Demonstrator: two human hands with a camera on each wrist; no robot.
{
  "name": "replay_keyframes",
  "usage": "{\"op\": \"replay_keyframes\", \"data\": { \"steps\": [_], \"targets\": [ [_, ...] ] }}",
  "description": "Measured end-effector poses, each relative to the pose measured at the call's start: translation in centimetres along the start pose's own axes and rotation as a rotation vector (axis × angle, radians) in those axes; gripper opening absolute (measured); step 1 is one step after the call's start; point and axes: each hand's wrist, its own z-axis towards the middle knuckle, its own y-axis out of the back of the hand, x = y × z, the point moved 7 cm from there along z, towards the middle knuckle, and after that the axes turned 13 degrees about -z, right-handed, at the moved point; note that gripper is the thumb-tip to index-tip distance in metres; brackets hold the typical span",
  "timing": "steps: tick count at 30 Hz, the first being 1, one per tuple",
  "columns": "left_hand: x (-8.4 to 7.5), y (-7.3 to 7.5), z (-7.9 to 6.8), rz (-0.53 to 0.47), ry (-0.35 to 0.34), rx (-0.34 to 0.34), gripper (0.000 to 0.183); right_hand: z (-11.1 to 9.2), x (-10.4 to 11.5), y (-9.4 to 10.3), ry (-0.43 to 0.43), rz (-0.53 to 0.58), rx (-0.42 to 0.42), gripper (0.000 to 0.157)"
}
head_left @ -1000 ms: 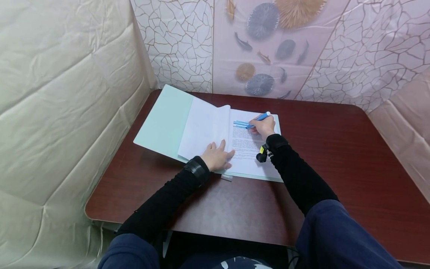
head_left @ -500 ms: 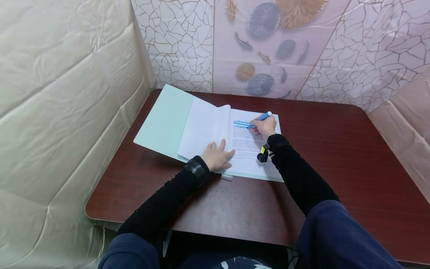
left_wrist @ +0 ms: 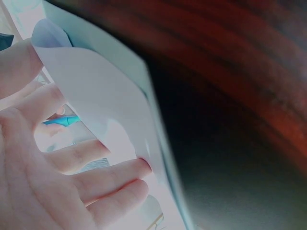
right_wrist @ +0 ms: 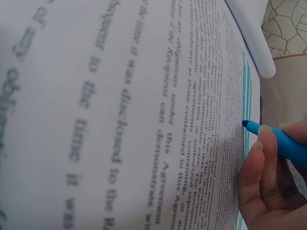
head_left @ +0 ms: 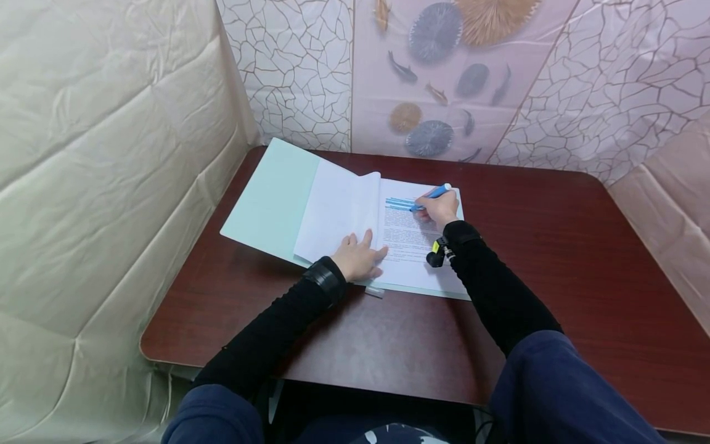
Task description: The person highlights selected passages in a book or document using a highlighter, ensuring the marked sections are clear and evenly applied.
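My right hand (head_left: 440,208) pinches a blue highlighter (head_left: 434,193), its tip on the printed page (head_left: 407,237). Blue strokes (head_left: 398,202) run across the upper text lines of that page. In the right wrist view the highlighter (right_wrist: 283,143) sits between thumb and fingers, with its dark tip against a line of print. My left hand (head_left: 357,258) rests with spread fingers on the lower middle of the open pale green folder (head_left: 275,200), over the turned-back white sheets (head_left: 338,213). In the left wrist view those sheets (left_wrist: 96,86) curl beside the spread fingers (left_wrist: 112,179).
The folder lies on a dark red-brown table (head_left: 554,259). A small clear tab (head_left: 374,292) sticks out under the folder's near edge. A patterned wall covering (head_left: 432,92) stands behind the table, and a cream quilted sheet (head_left: 111,185) hangs at the left.
My right hand has slid slightly to the right with the highlighter, its tip following the text line. The left hand and the folder stay where they were.
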Motion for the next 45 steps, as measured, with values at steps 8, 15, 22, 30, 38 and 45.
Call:
{"op": "replay_keyframes", "data": {
  "steps": [8,15,22,30,38,45],
  "targets": [
    [-0.1,0.5,-0.1,0.0,-0.008,-0.008,0.058,0.3,0.2,0.4,-0.005,0.004,-0.002,0.014],
    [-0.1,0.9,0.0,0.007,0.0,-0.013,0.058,0.0,0.9,0.8,0.01,0.029,-0.005,0.013],
    [0.0,1.1,0.0,0.008,0.005,-0.019,0.058,-0.2,1.1,1.1,0.008,0.048,-0.002,0.012],
    [-0.1,1.2,0.0,0.007,-0.008,-0.029,0.058,-0.2,1.1,1.4,0.016,0.047,0.003,0.014],
    [-0.1,0.5,-0.3,0.026,-0.001,-0.022,0.057,-0.1,0.1,1.3,-0.022,0.024,0.005,0.015],
    [-0.3,0.2,-0.4,0.02,-0.002,-0.019,0.057,-0.3,-0.6,1.2,-0.029,0.021,0.006,0.017]
  ]
}}
